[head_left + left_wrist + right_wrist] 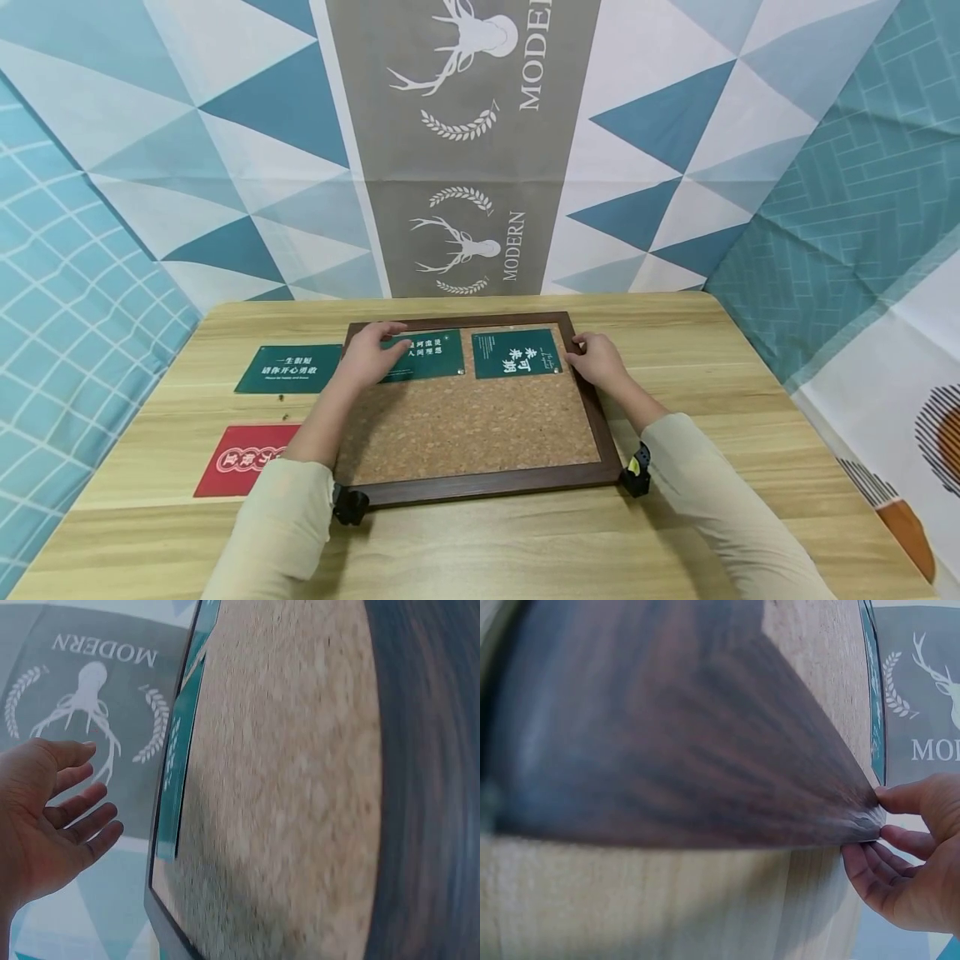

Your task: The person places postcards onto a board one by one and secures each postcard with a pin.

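Observation:
A cork board (472, 425) with a dark brown wooden frame lies on the table. Two green cards with white writing lie along its far side: the left card (438, 357) and the right card (517, 354), each with a small pin at a lower corner. My left hand (372, 354) is over the board's far left corner, partly covering the left card; its fingers are loosely bent and hold nothing in the left wrist view. At the right edge, my right hand (600, 360) grips the frame (780, 765), thumb on top and fingers at its side.
Left of the board, a green card (288, 369) and a red card (243, 458) lie on the wooden table (480, 546). Between them are two tiny dark pins (282, 397). A patterned cloth backdrop (465, 167) stands behind the table.

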